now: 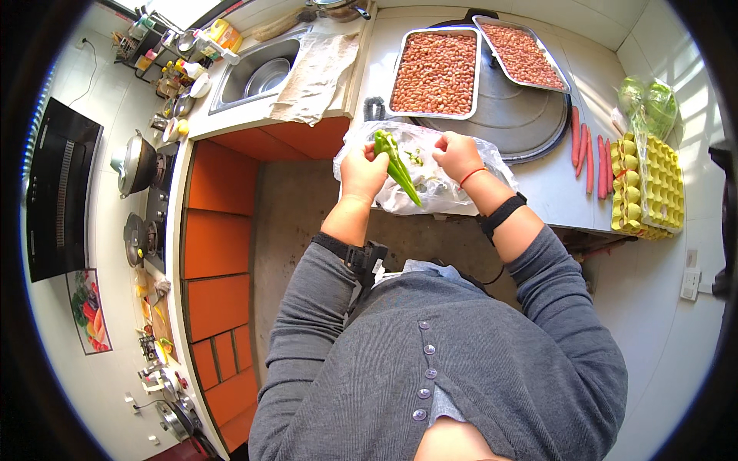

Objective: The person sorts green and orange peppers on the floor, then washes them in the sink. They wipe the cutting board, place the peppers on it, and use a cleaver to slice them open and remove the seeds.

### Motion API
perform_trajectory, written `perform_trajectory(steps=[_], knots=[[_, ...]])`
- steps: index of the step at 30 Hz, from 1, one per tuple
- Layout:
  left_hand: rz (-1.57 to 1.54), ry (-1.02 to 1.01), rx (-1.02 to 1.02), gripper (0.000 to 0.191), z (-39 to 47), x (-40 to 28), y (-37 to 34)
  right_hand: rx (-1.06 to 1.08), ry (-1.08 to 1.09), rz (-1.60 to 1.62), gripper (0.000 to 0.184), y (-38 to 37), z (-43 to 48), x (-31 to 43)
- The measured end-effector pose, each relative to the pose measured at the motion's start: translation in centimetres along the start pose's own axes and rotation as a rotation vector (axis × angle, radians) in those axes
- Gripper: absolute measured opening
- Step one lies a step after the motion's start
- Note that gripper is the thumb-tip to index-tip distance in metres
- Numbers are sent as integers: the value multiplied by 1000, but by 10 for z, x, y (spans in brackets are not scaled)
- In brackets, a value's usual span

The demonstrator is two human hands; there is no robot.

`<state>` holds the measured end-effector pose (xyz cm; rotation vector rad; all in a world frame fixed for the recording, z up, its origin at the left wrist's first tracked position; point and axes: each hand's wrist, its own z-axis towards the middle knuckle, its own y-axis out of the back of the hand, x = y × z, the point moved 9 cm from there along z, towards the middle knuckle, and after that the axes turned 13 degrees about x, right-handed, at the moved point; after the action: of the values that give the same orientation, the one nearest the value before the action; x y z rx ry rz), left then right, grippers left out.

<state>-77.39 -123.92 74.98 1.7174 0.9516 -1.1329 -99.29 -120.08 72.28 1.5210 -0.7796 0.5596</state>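
My left hand (364,171) grips a long green pepper (400,172), its thick end up and its tip slanting down to the right. The pepper's upper end looks split or torn. To its right, my right hand (459,155) is raised above a clear plastic bag (500,171), fingers curled together; whether something small is between the fingertips cannot be told. Small green scraps (414,157) and pale bits lie on the bag between my hands. The bag is spread at the counter's front edge.
Two metal trays of reddish peanuts or beans (436,73) (520,55) stand behind, partly over a large round dark lid (533,124). Red carrots (590,158) and yellow egg cartons (663,181) are at right. A sink (230,86) with a cloth (317,72) beside it is at left.
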Motion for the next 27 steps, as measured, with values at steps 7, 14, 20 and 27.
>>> perform_trajectory(steps=[7,14,20,27], knots=[[30,-24,16,33,-4,-1,4,-59,300,116,21,9,-13,42],[12,-103,109,40,-13,-13,-23,108,245,240,19,-12,-9,72],[-97,-121,203,37,-15,-15,-35,157,97,326,21,-17,-4,52],[-118,-114,318,37,-15,-14,-44,247,99,378,17,-21,-2,49]])
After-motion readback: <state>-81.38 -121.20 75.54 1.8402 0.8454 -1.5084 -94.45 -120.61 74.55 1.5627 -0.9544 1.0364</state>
